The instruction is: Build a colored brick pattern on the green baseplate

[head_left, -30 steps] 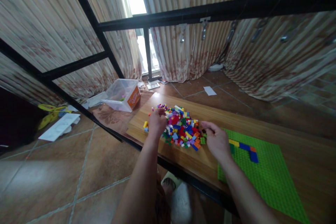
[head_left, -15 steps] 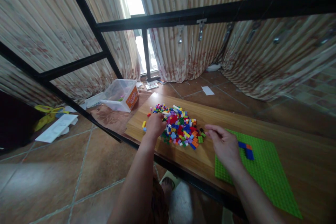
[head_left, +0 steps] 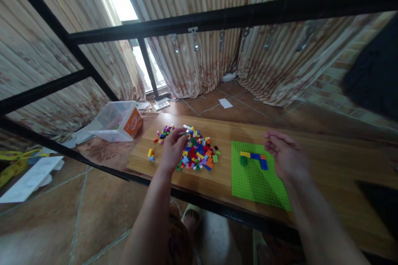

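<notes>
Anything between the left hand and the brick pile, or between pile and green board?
Nothing visible. The left hand is at the brick pile; only table separates pile and green board. The right hand hides part of the board's right side.

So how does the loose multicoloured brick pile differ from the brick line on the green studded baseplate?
Arrangement: the brick pile is jumbled; the brick line is orderly, bending at both ends.
Support: the pile lies on the brown wooden tabletop; the line sits on the green studded baseplate.
Size: the pile spreads wider and holds far more bricks than the line.
Shared: both include yellow, blue, orange and green bricks.
</notes>
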Motion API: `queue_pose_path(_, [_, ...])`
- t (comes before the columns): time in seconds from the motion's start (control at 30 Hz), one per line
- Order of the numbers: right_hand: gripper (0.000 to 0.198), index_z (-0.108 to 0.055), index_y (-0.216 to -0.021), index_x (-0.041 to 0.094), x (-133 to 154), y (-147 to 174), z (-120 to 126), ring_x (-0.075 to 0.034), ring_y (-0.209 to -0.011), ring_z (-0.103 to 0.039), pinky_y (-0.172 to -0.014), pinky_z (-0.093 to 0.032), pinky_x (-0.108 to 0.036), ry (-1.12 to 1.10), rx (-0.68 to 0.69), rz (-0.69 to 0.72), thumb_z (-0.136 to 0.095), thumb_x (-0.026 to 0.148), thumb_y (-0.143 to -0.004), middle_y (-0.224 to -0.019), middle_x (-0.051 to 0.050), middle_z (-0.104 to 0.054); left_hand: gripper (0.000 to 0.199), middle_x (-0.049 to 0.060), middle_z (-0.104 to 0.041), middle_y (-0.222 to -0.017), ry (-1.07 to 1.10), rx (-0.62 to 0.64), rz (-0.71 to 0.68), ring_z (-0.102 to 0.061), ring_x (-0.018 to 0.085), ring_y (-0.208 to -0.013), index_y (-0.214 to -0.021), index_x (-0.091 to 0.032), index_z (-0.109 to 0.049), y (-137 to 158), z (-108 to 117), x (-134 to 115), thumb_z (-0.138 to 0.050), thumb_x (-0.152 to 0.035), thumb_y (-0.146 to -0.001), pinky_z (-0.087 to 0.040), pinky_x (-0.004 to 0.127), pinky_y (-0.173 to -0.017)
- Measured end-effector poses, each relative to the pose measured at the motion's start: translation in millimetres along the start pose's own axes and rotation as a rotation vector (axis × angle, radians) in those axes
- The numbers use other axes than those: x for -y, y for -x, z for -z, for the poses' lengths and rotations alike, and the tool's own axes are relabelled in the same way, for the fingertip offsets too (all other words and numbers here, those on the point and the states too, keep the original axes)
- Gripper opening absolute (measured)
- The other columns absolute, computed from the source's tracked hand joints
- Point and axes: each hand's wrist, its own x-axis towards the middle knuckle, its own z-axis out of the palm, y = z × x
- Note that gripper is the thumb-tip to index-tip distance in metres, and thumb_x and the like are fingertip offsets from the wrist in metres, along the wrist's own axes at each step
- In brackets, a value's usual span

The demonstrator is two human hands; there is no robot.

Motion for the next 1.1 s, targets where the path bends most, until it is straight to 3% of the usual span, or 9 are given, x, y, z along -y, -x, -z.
queue_pose_path(0.07, [0.022,-0.07,-0.083,0.02,2.6,0.4,4.1,-0.012,-0.059,-0.059,-0.055,-0.049,-0.028,0.018,0.031,-0.023,-0.069,0.033,-0.065,-0.082,-0.005,-0.07,0.023,-0.002,-0.061,-0.073,0.122,0.165,0.027,-0.053,0.009,-0.058,-0.094,-0.017,-0.062,14.5,-29.4,-2.0,-0.058,-0.025,-0.073,-0.043,0.021,-0.058])
queue_pose_path(0.17, [0.028,-0.072,-0.086,0.02,9.5,8.7,6.2,-0.012,-0.061,-0.06,-0.057,-0.05,-0.028,0.091,0.199,-0.104,-0.07,0.039,-0.066,-0.082,-0.005,-0.071,0.016,-0.001,-0.061,-0.071,0.148,0.359,0.03,-0.056,0.01,-0.063,-0.087,-0.016,-0.06,34.1,-72.1,1.0,-0.063,-0.021,-0.071,-0.044,0.021,-0.061])
queue_pose_path(0.27, [0.034,-0.072,-0.093,0.019,14.7,17.7,10.7,-0.014,-0.065,-0.062,-0.061,-0.05,-0.029,0.246,0.442,-0.149,-0.071,0.043,-0.069,-0.079,-0.004,-0.071,0.012,-0.001,-0.061,-0.073,0.147,0.46,-0.007,-0.056,0.01,-0.067,-0.083,-0.016,-0.06,45.6,-101.2,6.7,-0.064,-0.017,-0.071,-0.043,0.02,-0.064])
queue_pose_path(0.37, [0.033,-0.072,-0.098,0.02,13.9,22.3,19.7,-0.016,-0.073,-0.064,-0.068,-0.051,-0.031,0.372,0.633,-0.112,-0.069,0.041,-0.072,-0.083,-0.004,-0.072,0.01,-0.003,-0.059,-0.07,0.148,0.513,-0.03,-0.054,0.009,-0.064,-0.081,-0.016,-0.059,49.7,-116.4,11.2,-0.062,-0.014,-0.072,-0.042,0.021,-0.064])
queue_pose_path(0.5, [0.025,-0.072,-0.095,0.023,3.5,24.6,32.1,-0.019,-0.087,-0.066,-0.084,-0.049,-0.037,0.445,0.739,-0.06,-0.067,0.034,-0.074,-0.094,-0.003,-0.073,0.009,-0.003,-0.059,-0.069,0.143,0.573,-0.033,-0.055,0.009,-0.063,-0.079,-0.016,-0.059,53.2,-127.1,15.5,-0.062,-0.012,-0.071,-0.042,0.02,-0.062])
queue_pose_path(0.8, [0.019,-0.071,-0.09,0.021,-13.3,34.2,41.3,-0.019,-0.083,-0.067,-0.081,-0.049,-0.034,0.646,0.764,-0.06,-0.061,0.022,-0.074,-0.087,-0.002,-0.074,0.016,0.002,-0.069,-0.084,-0.16,0.597,-0.104,-0.063,0.014,-0.075,-0.09,-0.017,-0.066,72.8,-125.8,26.2,-0.058,-0.014,-0.076,-0.048,0.024,-0.07])
queue_pose_path(0.93, [0.017,-0.071,-0.086,0.021,-13.0,42.5,33.2,-0.018,-0.08,-0.068,-0.077,-0.048,-0.033,0.75,0.764,0.003,-0.057,0.016,-0.076,-0.085,-0.003,-0.074,0.018,0.001,-0.068,-0.086,-0.362,0.541,-0.167,-0.062,0.014,-0.078,-0.09,-0.019,-0.067,75.9,-122.5,26.7,-0.059,-0.012,-0.075,-0.047,0.026,-0.075])
queue_pose_path(1.1, [0.017,-0.07,-0.086,0.021,-16.2,44.5,27.8,-0.018,-0.079,-0.068,-0.077,-0.049,-0.033,0.783,0.654,0.043,-0.06,0.015,-0.075,-0.084,-0.003,-0.074,0.012,-0.001,-0.063,-0.08,-0.541,0.416,-0.203,-0.059,0.014,-0.073,-0.082,-0.018,-0.06,78.9,-124.5,24.9,-0.068,-0.018,-0.073,-0.045,0.026,-0.069])
